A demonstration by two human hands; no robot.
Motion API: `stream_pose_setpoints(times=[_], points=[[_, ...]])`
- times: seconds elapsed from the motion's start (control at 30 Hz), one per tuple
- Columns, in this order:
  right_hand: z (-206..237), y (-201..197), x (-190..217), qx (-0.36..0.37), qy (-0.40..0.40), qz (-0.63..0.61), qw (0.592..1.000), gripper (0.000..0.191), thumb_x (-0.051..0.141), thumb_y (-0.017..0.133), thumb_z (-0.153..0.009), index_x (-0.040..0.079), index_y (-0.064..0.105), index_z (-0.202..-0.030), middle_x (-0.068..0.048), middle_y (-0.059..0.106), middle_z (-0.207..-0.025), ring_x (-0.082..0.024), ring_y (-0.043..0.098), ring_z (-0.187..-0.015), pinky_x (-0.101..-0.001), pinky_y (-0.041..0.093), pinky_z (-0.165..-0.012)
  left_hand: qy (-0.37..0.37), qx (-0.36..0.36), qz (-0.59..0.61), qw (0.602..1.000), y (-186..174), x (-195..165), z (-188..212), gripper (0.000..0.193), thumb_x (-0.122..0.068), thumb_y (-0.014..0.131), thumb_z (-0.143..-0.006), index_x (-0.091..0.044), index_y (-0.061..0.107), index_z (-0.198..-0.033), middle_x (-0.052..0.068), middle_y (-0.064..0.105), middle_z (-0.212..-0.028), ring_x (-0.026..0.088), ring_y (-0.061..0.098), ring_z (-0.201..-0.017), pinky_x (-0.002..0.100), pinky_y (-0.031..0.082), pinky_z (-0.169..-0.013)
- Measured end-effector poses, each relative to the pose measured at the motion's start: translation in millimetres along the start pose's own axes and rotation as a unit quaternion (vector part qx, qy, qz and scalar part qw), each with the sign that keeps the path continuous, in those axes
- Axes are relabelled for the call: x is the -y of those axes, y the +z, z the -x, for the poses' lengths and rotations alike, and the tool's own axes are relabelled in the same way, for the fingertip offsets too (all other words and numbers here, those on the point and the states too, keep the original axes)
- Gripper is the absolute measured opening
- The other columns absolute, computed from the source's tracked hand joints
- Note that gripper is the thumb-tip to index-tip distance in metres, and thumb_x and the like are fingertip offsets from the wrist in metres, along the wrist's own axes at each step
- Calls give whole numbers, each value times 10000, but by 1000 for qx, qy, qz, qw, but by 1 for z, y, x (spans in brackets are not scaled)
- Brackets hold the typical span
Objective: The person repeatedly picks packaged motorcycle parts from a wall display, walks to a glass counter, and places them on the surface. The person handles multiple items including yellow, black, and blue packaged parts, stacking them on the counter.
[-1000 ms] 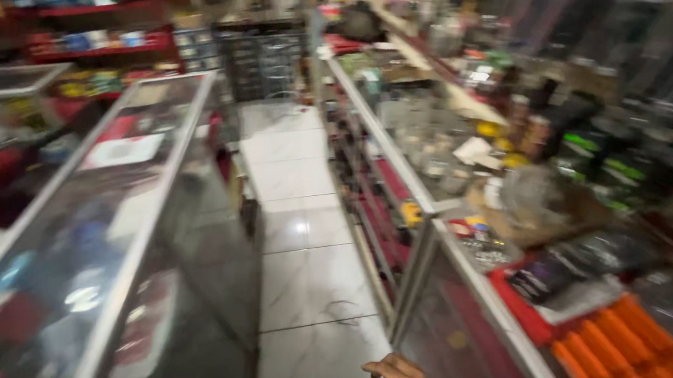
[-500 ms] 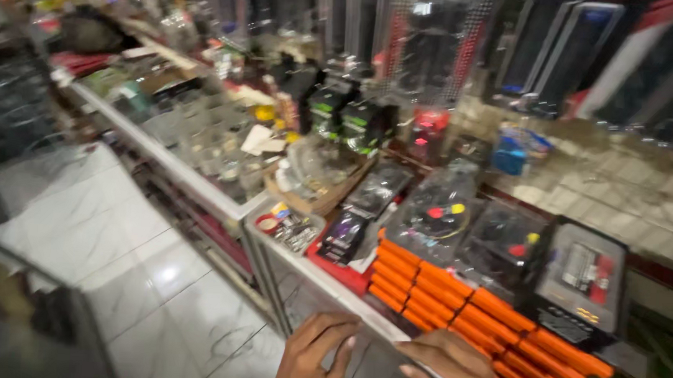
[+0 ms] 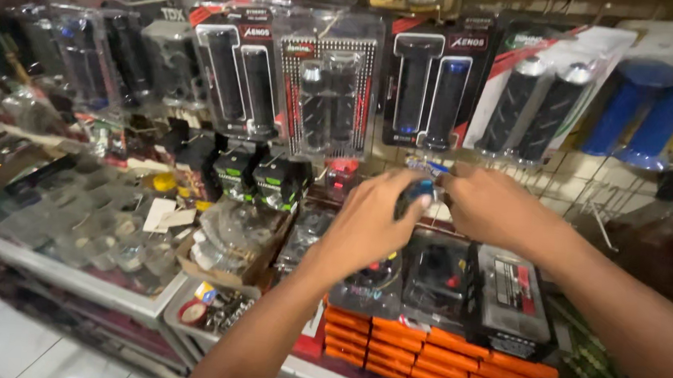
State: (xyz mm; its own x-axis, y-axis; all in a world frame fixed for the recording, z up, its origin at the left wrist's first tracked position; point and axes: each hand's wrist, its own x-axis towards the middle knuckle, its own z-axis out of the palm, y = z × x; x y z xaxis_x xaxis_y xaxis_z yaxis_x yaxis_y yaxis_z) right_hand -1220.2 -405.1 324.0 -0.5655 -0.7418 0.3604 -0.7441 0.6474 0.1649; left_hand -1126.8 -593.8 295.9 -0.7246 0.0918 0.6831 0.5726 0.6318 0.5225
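Above the orange boxes [image 3: 389,351], two hands, left hand [image 3: 369,221] and right hand [image 3: 489,207], together clasp one small blue part [image 3: 421,189].

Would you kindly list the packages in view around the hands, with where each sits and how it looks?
Grip blister pack: hanging, upper centre, clear with dotted backing card.
Black grip pack: hanging right of it, red-black card.
Blue grips: hanging far right.
Orange boxes: stacked on the counter's front edge, flat.
Clear blister pack: lying above them.
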Motion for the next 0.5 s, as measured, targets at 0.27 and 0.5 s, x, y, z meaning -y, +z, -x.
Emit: stream_pose_setpoints(times=[0.27,0.5], points=[[-81,59,-20,212,206,59,953,387,174,626,-893,73,660,-1265,-173,706,-1238,-344,679,-1160,-463,567,-948,-31,-65,67,995,40,79,-72,196,-142,645,-963,-20,673,-1114,186,720,-1056,365,702,-1003,454,533,-868],[-96,102,-52,187,185,-5,965,342,240,575,-951,147,657,-1271,-169,693,-1236,-378,658,-1148,-484,534,-958,-26,-57,101,993,49,106,-77,148,-166,669,-956,-36,708,-1012,168,737,-1015,340,721,-931,410,541,-809]])
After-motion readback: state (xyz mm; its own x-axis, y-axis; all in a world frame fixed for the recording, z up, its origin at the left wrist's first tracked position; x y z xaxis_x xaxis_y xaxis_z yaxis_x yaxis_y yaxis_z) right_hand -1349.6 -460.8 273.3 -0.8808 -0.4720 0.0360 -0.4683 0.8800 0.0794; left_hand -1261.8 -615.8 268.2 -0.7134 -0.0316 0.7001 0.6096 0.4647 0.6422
